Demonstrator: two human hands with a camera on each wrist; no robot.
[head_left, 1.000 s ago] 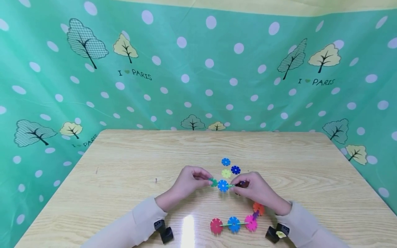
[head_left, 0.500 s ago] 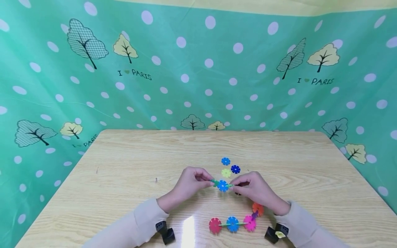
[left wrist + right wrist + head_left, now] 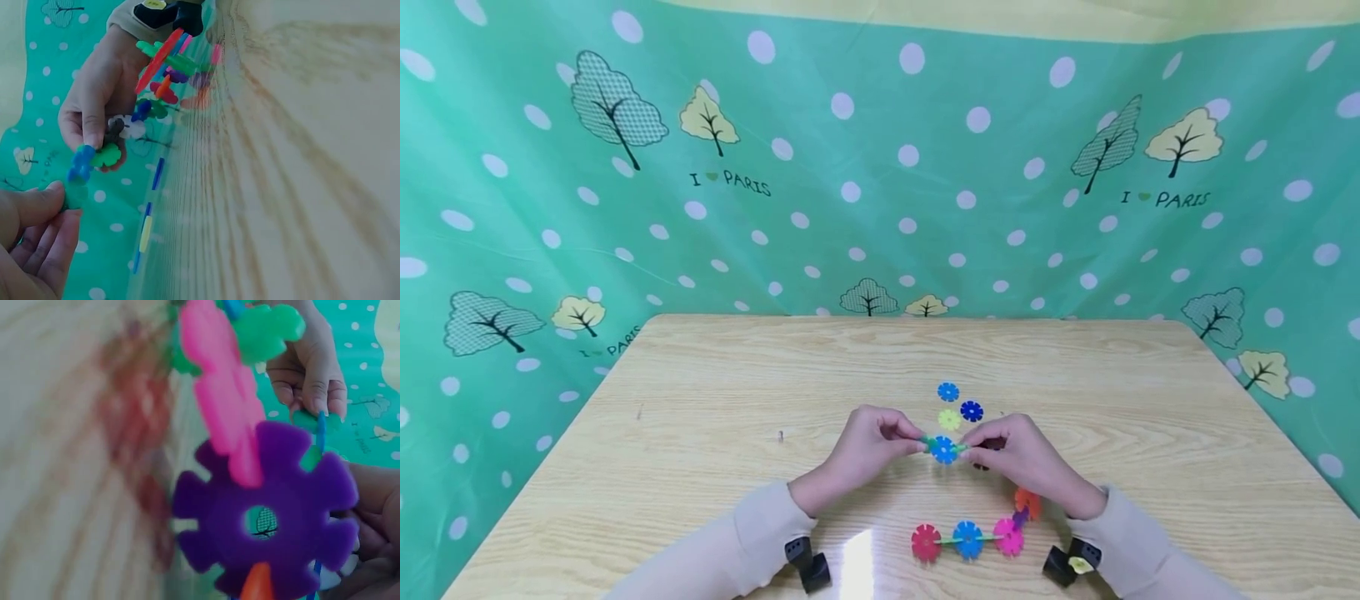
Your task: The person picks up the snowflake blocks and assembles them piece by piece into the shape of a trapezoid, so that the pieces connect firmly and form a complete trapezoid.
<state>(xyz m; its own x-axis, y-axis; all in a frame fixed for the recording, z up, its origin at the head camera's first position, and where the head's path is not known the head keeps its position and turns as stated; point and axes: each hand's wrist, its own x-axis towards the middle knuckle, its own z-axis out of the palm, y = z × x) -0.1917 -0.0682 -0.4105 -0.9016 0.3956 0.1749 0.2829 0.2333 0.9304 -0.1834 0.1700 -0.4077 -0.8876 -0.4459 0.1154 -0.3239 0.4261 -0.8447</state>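
Observation:
Between thumb and fingers my left hand (image 3: 874,446) pinches a green slotted disc (image 3: 76,196), seen nearly edge-on in the head view. It meets the left edge of a blue slotted disc (image 3: 943,450); whether their slots interlock I cannot tell. My right hand (image 3: 1018,450) pinches a light green disc (image 3: 107,155) joined to the blue one's other side. From there a linked chain runs under the right hand, through an orange disc (image 3: 1027,503), a purple disc (image 3: 306,494) and a pink disc (image 3: 1008,537), to a blue disc (image 3: 967,540) and a red disc (image 3: 926,543). The right hand hides part of it.
Beyond the hands, a light blue disc (image 3: 948,392), a dark blue disc (image 3: 972,411) and a yellow disc (image 3: 949,419) lie loose on the wooden table (image 3: 737,367). A green patterned curtain (image 3: 880,233) hangs along its far edge.
My left hand has shifted slightly right, bringing the green disc up against the blue disc. That green disc has turned from face-on to nearly edge-on. The right hand keeps its pinch almost in place.

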